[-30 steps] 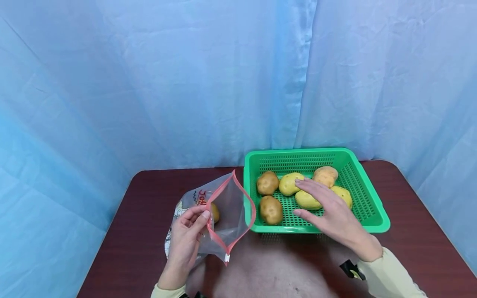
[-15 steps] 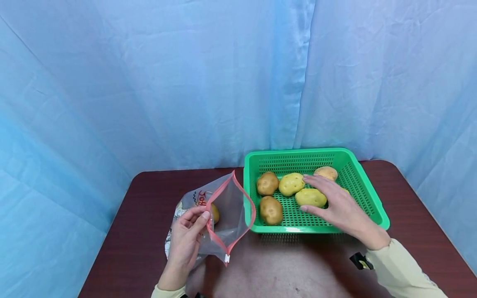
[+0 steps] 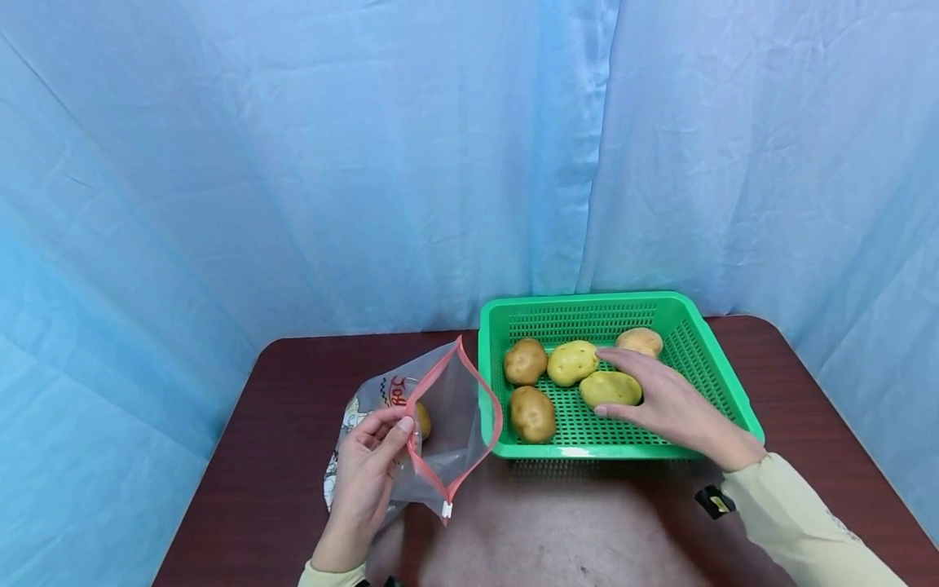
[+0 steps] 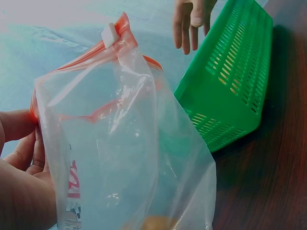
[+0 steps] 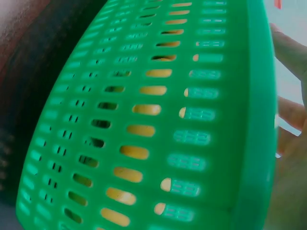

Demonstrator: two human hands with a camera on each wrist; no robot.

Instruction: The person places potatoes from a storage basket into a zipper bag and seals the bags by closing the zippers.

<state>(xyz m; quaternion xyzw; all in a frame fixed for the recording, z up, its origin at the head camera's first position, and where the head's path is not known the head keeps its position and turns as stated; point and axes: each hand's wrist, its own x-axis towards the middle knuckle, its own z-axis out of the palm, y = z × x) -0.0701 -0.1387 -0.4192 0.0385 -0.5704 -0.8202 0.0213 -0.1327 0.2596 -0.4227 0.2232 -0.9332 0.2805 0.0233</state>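
Note:
My left hand (image 3: pixel 367 473) pinches the pink zip edge of a clear plastic zip bag (image 3: pixel 455 408) between thumb and fingers. The bag's mouth gapes to the right, and a white slider (image 4: pixel 109 34) sits at one end of the zip. Inside lies a brownish potato (image 3: pixel 422 420). Over the right part of the green basket (image 3: pixel 587 451), my right hand (image 3: pixel 671 399) is spread, thumb apart from the fingers. Just left of its palm lies a yellow potato (image 3: pixel 610 388). A further yellow potato seen earlier is now hidden beneath the hand.
Several potatoes share the basket: two brown ones on the left, including a front one (image 3: pixel 532 415), another yellow potato (image 3: pixel 573 363) and a pale one (image 3: pixel 640 342) at the back. The dark wooden table (image 3: pixel 271 424) ends at a blue curtain (image 3: pixel 411 163).
My right hand has drawn slightly right and toward me over the basket, uncovering the middle yellow potato and covering the rightmost one. The left hand and the bag have stayed in place.

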